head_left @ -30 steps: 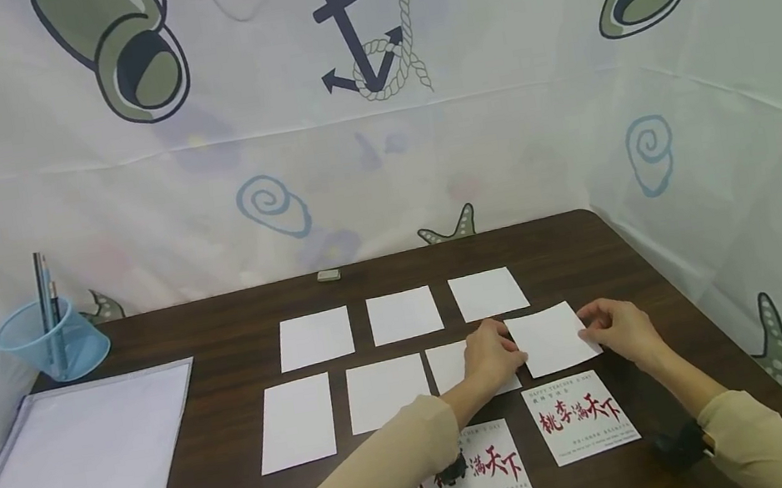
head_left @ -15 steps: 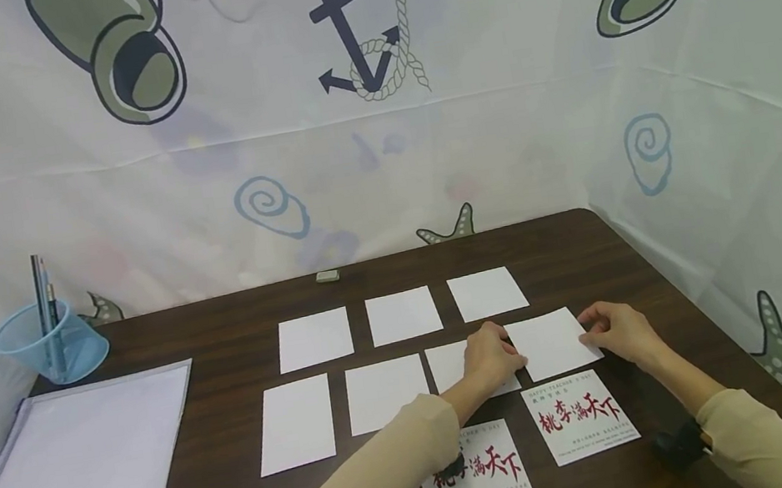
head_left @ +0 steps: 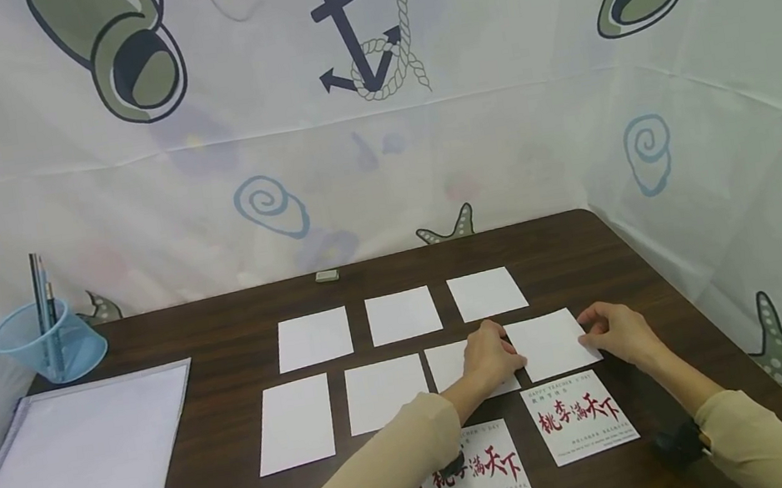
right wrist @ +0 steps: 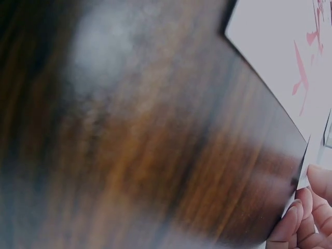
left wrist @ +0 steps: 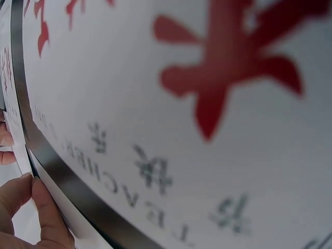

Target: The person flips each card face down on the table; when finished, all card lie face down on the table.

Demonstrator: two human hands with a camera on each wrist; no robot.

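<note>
A blank white square card point(head_left: 554, 344) lies at the right end of the nearer row, its left and right edges between my two hands. My left hand point(head_left: 487, 360) pinches its left edge, the thumb and a finger meeting on it in the left wrist view. At the opposite edge my right hand point(head_left: 620, 332) pinches with curled fingers. Partly hidden under my left hand is another blank card point(head_left: 447, 362). Just below the held card, a printed card point(head_left: 581, 418) with red characters lies face up. More printed cards point(head_left: 497, 473) lie partly behind my left sleeve.
Several other blank cards lie in two rows, among them a far-row card point(head_left: 487, 294) and a left card point(head_left: 294, 424). A white board point(head_left: 78, 485) lies at left. A blue cup point(head_left: 69, 351) with pencils and a small eraser-like block point(head_left: 327, 275) stand at the back.
The held card's far edge has come down and toward me slightly, so it sits flatter on the table. Both hands have stayed almost in place.
</note>
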